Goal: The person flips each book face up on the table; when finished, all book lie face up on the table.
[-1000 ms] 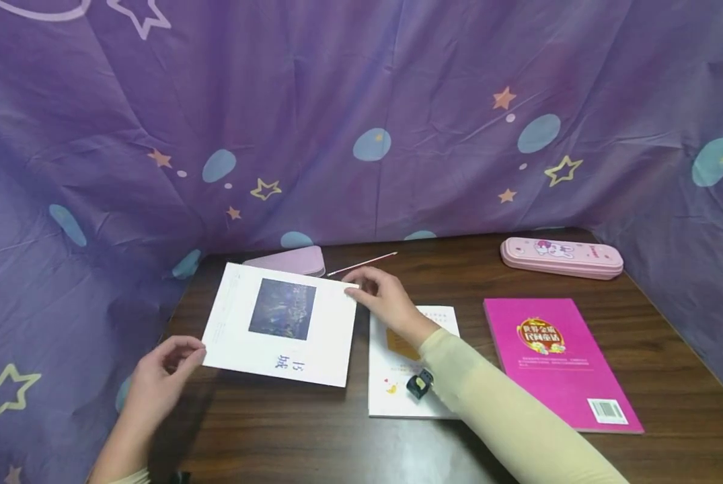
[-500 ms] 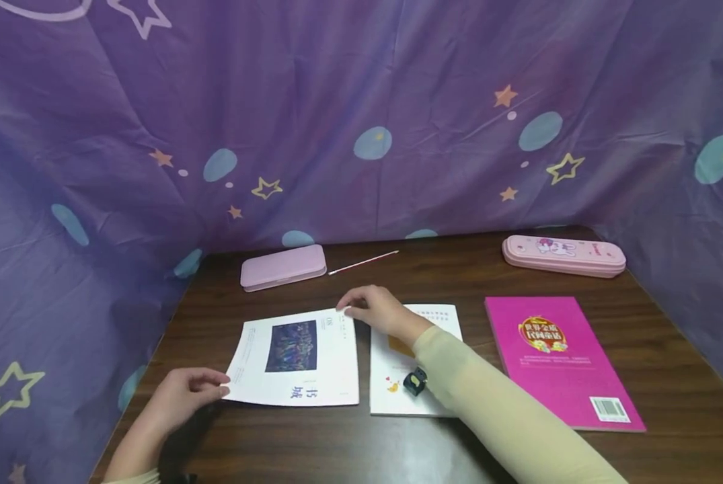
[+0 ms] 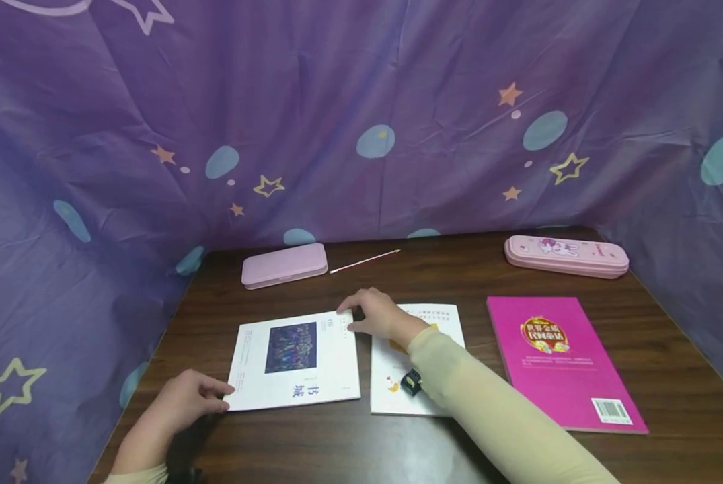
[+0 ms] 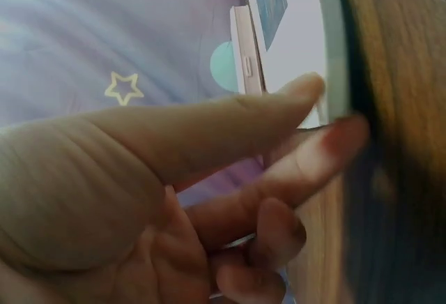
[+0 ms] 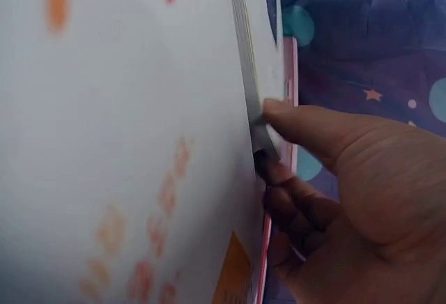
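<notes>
A white magazine (image 3: 252, 363) with a dark square picture and blue characters lies on the table at centre left. At its near left corner my left hand (image 3: 188, 398) pinches it; the left wrist view shows the thumb (image 4: 230, 126) over the cover and the index finger at the edge. My right hand (image 3: 378, 314) grips the far right corner, thumb on the cover and the other fingers curled at the edge. Under my right forearm is a second white book (image 3: 391, 400), partly hidden by the sleeve.
A magenta book (image 3: 569, 376) lies to the right. At the back stand a plain pink case (image 3: 284, 265) on the left and a pink rabbit-print pencil case (image 3: 567, 255) on the right. A thin pencil (image 3: 365, 261) lies between them. Purple curtain (image 3: 313, 101) encloses the table's back and sides.
Both hands have lowered the white magazine from a raised, tilted position, toward me, onto the table. Its bent cover now lies flat, and the plain pink case behind it has come fully into view.
</notes>
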`<act>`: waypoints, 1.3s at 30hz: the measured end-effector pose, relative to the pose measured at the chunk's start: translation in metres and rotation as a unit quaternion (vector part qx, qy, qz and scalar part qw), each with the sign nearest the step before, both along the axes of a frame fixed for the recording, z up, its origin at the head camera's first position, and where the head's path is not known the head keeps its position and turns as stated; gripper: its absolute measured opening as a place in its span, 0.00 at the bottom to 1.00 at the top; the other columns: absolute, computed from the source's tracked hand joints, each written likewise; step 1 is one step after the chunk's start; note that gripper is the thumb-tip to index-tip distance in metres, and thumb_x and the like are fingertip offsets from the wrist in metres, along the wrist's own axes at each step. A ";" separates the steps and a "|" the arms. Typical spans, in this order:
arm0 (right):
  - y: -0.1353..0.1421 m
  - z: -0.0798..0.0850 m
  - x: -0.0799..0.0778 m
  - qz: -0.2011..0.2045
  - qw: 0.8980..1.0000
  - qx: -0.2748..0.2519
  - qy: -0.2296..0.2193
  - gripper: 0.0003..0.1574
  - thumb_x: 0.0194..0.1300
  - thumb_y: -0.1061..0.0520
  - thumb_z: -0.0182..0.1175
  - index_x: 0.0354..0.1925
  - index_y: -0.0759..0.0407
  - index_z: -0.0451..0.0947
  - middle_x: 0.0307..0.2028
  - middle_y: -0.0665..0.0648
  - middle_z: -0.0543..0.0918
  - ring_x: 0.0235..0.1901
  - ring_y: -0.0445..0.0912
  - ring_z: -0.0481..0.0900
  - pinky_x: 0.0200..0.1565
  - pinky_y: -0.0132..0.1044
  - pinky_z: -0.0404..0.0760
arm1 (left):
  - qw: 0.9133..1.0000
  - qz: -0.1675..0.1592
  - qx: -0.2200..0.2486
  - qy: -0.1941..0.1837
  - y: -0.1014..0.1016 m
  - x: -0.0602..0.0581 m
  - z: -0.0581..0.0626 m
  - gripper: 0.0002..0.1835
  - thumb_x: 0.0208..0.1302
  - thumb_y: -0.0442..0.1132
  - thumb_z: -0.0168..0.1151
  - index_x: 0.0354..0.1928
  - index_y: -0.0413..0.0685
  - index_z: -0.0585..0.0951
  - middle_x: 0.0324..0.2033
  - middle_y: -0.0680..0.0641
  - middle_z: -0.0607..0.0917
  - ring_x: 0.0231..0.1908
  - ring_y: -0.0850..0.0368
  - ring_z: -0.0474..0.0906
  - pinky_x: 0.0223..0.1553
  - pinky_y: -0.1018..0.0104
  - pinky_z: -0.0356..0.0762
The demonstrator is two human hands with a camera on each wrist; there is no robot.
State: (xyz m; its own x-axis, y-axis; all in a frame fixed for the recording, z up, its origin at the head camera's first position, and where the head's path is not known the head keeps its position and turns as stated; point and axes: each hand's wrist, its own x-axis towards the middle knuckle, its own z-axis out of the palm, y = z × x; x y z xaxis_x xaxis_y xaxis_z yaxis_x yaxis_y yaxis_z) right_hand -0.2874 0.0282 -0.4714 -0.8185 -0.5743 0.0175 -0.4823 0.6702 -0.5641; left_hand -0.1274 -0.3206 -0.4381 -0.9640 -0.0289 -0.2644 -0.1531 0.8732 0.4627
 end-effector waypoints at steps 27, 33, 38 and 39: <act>0.005 0.006 0.082 -0.016 0.995 0.080 0.057 0.11 0.55 0.48 0.79 0.38 0.39 0.89 0.34 0.42 0.86 0.39 0.41 0.77 0.53 0.46 0.65 | 0.995 -0.024 -0.010 0.101 0.005 -0.098 -0.009 0.06 0.62 0.33 0.70 0.40 0.42 0.90 0.43 0.37 0.88 0.35 0.50 0.77 0.33 0.61 0.75; 0.005 0.007 0.099 -0.007 0.993 0.089 0.071 0.13 0.52 0.45 0.80 0.37 0.39 0.89 0.34 0.42 0.84 0.38 0.41 0.76 0.53 0.47 0.66 | 0.993 -0.035 -0.020 0.113 -0.002 -0.106 -0.021 0.06 0.63 0.32 0.70 0.41 0.41 0.90 0.45 0.37 0.87 0.36 0.50 0.77 0.35 0.60 0.75; 0.007 0.010 0.110 -0.009 0.992 0.105 0.070 0.20 0.48 0.41 0.81 0.41 0.39 0.89 0.33 0.42 0.82 0.36 0.40 0.73 0.51 0.45 0.66 | 0.992 -0.047 -0.013 0.117 -0.002 -0.110 -0.024 0.07 0.63 0.31 0.70 0.42 0.43 0.89 0.46 0.38 0.87 0.36 0.50 0.76 0.35 0.61 0.74; 0.007 0.011 0.111 -0.008 0.991 0.108 0.072 0.20 0.48 0.40 0.81 0.41 0.39 0.88 0.33 0.42 0.82 0.35 0.40 0.73 0.51 0.44 0.66 | 0.992 -0.048 -0.011 0.115 -0.002 -0.111 -0.024 0.07 0.63 0.31 0.70 0.43 0.43 0.89 0.46 0.38 0.87 0.36 0.50 0.76 0.34 0.61 0.73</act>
State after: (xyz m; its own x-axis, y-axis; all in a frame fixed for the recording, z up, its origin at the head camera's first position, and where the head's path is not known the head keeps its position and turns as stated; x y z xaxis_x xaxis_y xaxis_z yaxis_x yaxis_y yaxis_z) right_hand -0.1763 0.0355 -0.4605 -0.8257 -0.5639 0.0124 -0.5354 0.7766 -0.3321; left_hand -0.2381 -0.3223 -0.4622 -0.9973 0.0625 -0.0373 0.0386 0.8886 0.4570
